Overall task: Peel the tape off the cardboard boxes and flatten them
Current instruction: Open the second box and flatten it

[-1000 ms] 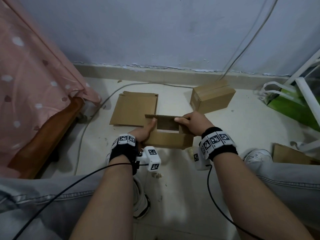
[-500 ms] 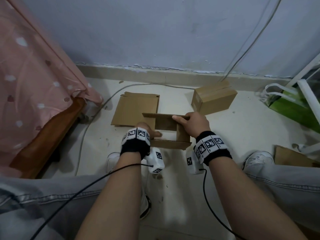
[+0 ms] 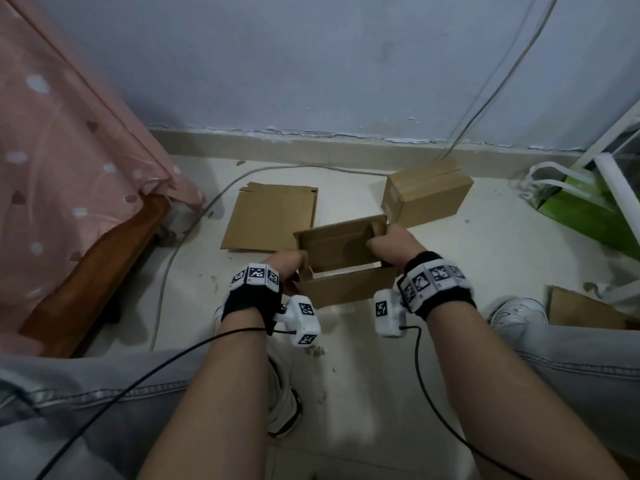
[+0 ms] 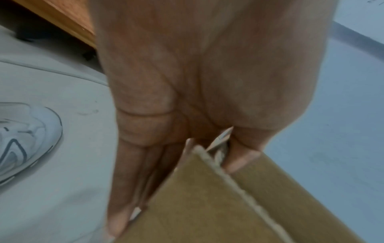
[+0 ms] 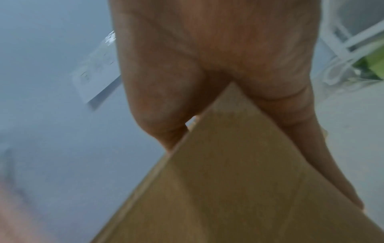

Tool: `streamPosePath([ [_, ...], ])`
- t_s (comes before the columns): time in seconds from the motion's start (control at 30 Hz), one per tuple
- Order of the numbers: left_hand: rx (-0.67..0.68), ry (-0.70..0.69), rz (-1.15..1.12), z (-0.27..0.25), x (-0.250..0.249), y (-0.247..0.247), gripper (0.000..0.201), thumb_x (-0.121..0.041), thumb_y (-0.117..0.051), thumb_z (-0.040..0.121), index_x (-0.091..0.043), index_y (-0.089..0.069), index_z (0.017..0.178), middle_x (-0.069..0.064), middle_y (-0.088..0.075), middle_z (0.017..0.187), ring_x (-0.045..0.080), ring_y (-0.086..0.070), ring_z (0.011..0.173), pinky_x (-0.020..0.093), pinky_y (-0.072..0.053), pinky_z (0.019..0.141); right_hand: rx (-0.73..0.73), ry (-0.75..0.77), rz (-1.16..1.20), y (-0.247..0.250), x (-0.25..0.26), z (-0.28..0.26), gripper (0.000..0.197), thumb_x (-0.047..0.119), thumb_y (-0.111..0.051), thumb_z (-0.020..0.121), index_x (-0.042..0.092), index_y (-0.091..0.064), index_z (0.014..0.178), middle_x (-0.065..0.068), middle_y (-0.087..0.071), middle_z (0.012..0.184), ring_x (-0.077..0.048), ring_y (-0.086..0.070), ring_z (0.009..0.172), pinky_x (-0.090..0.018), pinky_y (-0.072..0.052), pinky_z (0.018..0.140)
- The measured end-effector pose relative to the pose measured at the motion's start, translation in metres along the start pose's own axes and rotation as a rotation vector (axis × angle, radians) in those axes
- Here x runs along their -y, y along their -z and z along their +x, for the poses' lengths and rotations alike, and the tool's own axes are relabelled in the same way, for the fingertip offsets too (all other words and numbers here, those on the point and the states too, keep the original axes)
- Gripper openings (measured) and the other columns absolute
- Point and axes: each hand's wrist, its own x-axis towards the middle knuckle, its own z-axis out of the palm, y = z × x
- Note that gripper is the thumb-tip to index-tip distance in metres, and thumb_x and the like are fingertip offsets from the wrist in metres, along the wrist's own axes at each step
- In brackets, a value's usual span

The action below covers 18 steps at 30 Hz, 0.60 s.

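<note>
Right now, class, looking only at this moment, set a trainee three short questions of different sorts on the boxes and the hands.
1. True or false: the open box is held by both hands.
2. Which box is still closed? A) the far box B) the held one
3. Fill in: the flattened cardboard lies on the ____.

Key: 1 true, left hand and right hand each keep a grip on one end; 2 A; 3 floor.

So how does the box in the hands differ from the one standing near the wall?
The held box is opened, its inside showing; the far box is closed. The held box is gripped at both ends by the left hand and right hand; the far box rests untouched on the floor. Both are plain brown cardboard.
</note>
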Motion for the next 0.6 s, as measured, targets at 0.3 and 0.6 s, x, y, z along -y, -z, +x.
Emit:
streamPosePath([
  [0.3, 0.158, -0.258, -0.029, -0.003, 0.014, 0.015, 0.068, -0.068, -0.044, 0.089, -0.031, -0.035, 0.145, 0.004, -0.053, 0.131, 0.026, -0.055, 0.113, 0.041, -0.049, 0.092, 0.050, -0.067, 0.398, 0.043, -0.001, 0.002, 0.036, -0.007, -0.035, 0.081, -0.005, -0.053, 0.112, -0.030, -0.061, 0.105, -0.050, -0.066, 0.091, -0.064, -0.056, 0.076],
  [0.6, 0.669, -0.591, 0.404, 0.007, 0.018, 0.005, 0.106, -0.086, -0.059, 0.063, -0.055, -0.003, 0.148, 0.000, -0.002, 0.164, 0.017, -0.009, 0.151, 0.054, -0.017, 0.120, -0.068, -0.079, 0.335, 0.041, -0.026, 0.024, 0.030, 0.007, -0.042, 0.098, 0.021, -0.043, 0.072, -0.005, -0.053, 0.089, -0.024, -0.053, 0.095, -0.041, -0.052, 0.097],
])
